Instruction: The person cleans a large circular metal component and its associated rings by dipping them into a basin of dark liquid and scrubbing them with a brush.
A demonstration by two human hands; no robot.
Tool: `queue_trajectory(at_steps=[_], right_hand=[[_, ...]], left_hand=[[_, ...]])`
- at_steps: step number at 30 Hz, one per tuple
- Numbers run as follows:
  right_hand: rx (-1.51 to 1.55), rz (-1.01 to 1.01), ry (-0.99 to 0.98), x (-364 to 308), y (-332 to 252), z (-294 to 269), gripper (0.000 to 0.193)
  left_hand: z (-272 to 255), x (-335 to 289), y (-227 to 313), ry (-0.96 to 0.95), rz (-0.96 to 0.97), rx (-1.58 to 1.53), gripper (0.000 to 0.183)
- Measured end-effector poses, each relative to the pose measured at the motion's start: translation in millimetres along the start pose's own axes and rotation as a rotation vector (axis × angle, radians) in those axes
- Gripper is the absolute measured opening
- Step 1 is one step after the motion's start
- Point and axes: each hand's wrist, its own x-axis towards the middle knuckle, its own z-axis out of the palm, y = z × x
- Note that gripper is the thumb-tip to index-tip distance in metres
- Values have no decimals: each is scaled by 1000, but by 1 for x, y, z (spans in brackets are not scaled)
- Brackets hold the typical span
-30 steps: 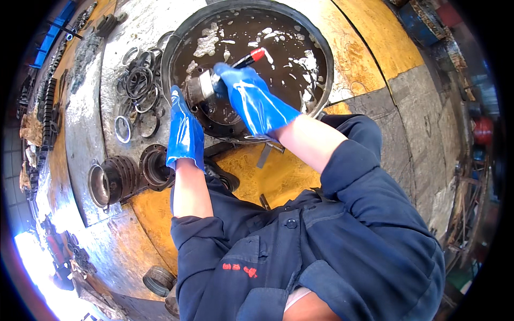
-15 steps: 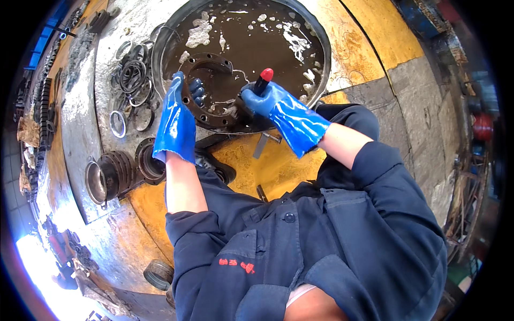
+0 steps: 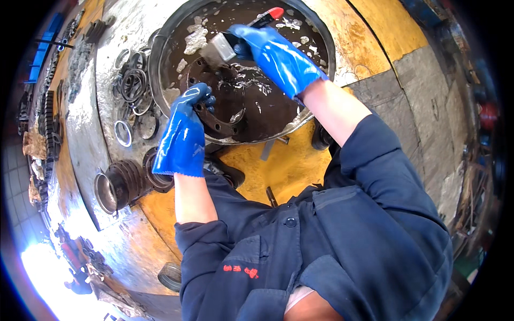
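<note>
My left hand (image 3: 184, 123), in a blue rubber glove, is closed on the near-left side of a dark metal flange ring (image 3: 220, 127) with bolt holes around it. The ring tilts, partly sunk in the murky brown liquid of a wide round tub (image 3: 161, 51). In my right hand (image 3: 267, 51), also blue-gloved, is a brush (image 3: 224, 48) with a black, red-tipped handle and a broad metal band. Its bristle end is blurred and lies over the far left part of the ring. Fingers beneath the right glove are partly hidden.
Left of the tub lie several metal rings (image 3: 134, 85). Nearer stand a ribbed metal cylinder (image 3: 120, 184) and a flanged piece (image 3: 156, 170). A flat metal tool (image 3: 266, 150) lies by the tub's near edge. A dark ring (image 3: 170, 276) rests at lower left.
My right hand has swung the brush away from me, from the ring's near right side to its far left part. My left hand has moved slightly nearer, and the ring has shifted and tilted.
</note>
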Motion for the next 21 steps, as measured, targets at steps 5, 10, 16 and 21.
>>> queue_trajectory(at_steps=[5, 10, 16, 21], right_hand=[[260, 53, 20, 37, 5, 24, 27], [548, 476, 186, 54, 32, 23, 16], [635, 519, 190, -15, 74, 17, 15], [557, 500, 62, -68, 101, -7, 18]], left_hand=[[13, -14, -11, 31, 90, 23, 26], [6, -38, -12, 39, 112, 67, 29], [-19, -42, -17, 13, 172, -38, 30], [1, -64, -12, 33, 169, -69, 29]])
